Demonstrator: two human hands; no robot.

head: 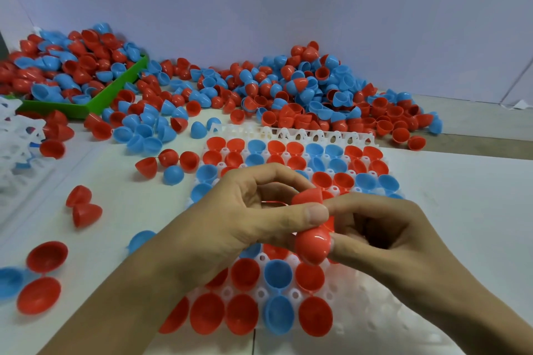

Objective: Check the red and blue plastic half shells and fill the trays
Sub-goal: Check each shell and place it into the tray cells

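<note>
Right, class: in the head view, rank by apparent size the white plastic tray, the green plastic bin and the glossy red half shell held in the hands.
1. White plastic tray
2. Green plastic bin, though distance shrinks it, so its true size against the tray is unsure
3. Glossy red half shell

White table [461, 181]: white tray [360, 311] under fingers; loose red, blue half shells [288, 86] heaped beyond fingers; green bin [95, 101] far left of them.

2 red half shells [313, 228] held over the white tray [360, 305], mostly filled with red and blue shells, open sides up.
</note>
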